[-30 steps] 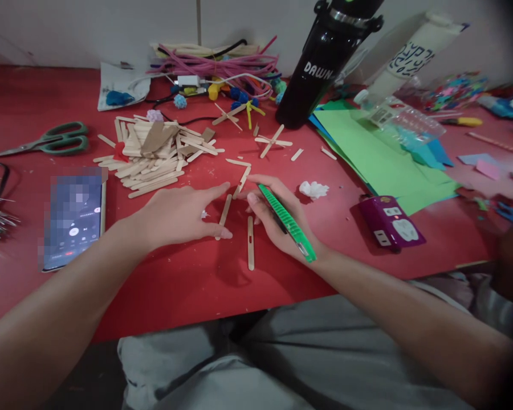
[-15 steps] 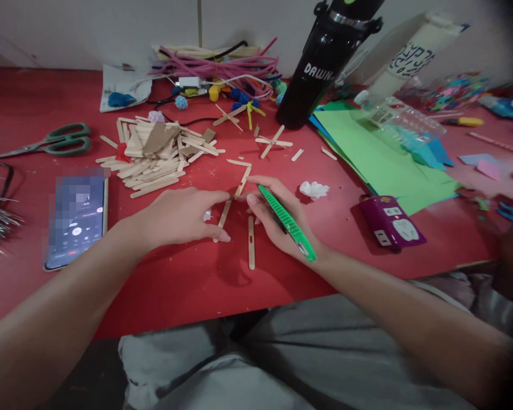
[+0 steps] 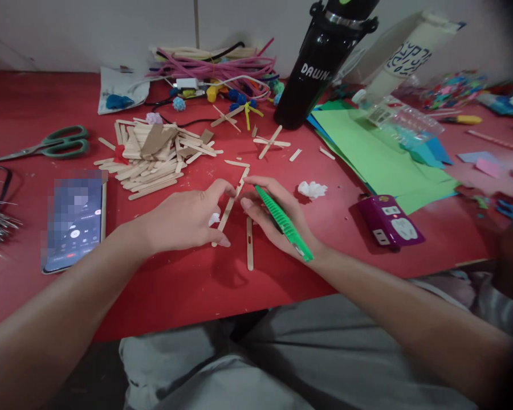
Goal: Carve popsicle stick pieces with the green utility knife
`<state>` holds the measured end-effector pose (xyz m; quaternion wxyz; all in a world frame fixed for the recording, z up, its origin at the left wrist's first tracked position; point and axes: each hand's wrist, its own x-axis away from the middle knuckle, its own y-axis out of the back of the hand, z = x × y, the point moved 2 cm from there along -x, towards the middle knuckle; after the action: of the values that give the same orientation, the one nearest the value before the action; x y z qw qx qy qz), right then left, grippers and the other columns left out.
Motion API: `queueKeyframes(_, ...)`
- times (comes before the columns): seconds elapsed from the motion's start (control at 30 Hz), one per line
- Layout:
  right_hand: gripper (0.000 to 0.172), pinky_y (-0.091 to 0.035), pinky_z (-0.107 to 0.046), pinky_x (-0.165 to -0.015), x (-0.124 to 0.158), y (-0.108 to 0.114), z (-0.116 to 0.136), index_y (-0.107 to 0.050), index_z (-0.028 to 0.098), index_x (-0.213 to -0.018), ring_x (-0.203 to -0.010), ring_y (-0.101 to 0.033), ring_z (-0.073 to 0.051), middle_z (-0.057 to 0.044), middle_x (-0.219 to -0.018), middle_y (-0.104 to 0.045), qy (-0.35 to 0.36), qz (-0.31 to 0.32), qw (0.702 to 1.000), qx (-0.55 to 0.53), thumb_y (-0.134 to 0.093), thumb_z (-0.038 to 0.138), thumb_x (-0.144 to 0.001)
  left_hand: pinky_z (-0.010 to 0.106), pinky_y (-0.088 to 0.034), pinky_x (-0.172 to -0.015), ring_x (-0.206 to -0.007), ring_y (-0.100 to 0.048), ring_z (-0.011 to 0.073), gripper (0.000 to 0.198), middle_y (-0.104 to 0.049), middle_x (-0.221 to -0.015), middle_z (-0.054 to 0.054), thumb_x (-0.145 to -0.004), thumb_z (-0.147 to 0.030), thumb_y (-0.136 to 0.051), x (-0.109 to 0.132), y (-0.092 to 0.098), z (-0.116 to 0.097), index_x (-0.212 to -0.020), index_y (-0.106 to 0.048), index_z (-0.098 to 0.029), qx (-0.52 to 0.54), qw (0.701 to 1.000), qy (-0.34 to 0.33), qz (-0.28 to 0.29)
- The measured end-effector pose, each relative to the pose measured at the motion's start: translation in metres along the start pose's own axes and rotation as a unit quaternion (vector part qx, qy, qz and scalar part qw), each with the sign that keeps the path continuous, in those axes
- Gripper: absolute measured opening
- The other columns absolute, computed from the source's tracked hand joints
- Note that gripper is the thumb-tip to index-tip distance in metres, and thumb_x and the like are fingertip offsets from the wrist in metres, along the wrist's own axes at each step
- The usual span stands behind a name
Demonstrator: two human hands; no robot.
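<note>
My right hand [image 3: 277, 213] is closed around a green utility knife [image 3: 284, 222] with a ribbed handle. The knife's tip end is hidden by my fingers. Just left of that hand lies a slanted craft stick [image 3: 226, 214] on the red table. My left hand [image 3: 194, 219] is over this stick, thumb and bent index finger apart near its edge; whether they press on it I cannot tell. A bit of white tissue [image 3: 214, 218] shows beneath the left hand. Another craft stick [image 3: 250, 250], with a slot cut in it, lies below my right hand.
A heap of craft sticks [image 3: 154, 154], scissors [image 3: 64, 142] and a phone [image 3: 74, 222] are at the left. Behind stand a black bottle [image 3: 316, 68] and crossed sticks [image 3: 271, 142]. Green paper [image 3: 367, 142], crumpled tissue [image 3: 312, 189] and a purple adapter [image 3: 389, 222] are at the right.
My left index finger has bent and drawn back from the stick, and the gap between my hands has widened slightly. The right hand keeps its hold on the knife.
</note>
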<state>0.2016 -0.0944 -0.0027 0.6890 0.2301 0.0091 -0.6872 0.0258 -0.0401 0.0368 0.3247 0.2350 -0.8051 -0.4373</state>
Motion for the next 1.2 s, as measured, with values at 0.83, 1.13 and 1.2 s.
queueKeyframes(0.83, 0.032, -0.061, -0.027, -0.068, 0.003, 0.003, -0.013, -0.052, 0.023, -0.103, -0.072, -0.072, -0.014, 0.005, -0.072, -0.066, -0.081, -0.010, 0.986, -0.146, -0.074, 0.030, -0.081, 0.026, -0.036, -0.059, -0.069, -0.063, 0.0158, 0.032, -0.072, -0.074, 0.002, -0.088, -0.037, -0.045, -0.002, -0.009, -0.002, -0.089, -0.074, -0.026, -0.136, 0.977, -0.059, -0.151)
queueKeyframes(1.13, 0.031, -0.061, -0.027, -0.069, 0.004, 0.002, -0.015, -0.054, 0.023, -0.102, -0.072, -0.074, -0.016, 0.003, -0.072, -0.070, -0.102, 0.014, 0.980, -0.169, -0.074, 0.029, -0.080, 0.030, -0.026, -0.055, -0.074, -0.064, 0.0193, 0.035, -0.074, -0.083, 0.007, -0.092, -0.028, -0.036, 0.001, -0.004, -0.007, -0.089, -0.070, -0.020, -0.211, 0.969, -0.062, -0.114)
queueKeyframes(1.2, 0.031, -0.061, -0.028, -0.070, 0.004, 0.001, -0.015, -0.054, 0.023, -0.103, -0.074, -0.074, -0.017, 0.003, -0.073, -0.070, -0.108, 0.020, 0.980, -0.166, -0.074, 0.031, -0.080, 0.031, -0.024, -0.054, -0.072, -0.063, 0.0197, 0.034, -0.074, -0.083, 0.008, -0.091, -0.027, -0.036, 0.000, -0.005, -0.006, -0.090, -0.069, -0.020, -0.226, 0.966, -0.057, -0.109)
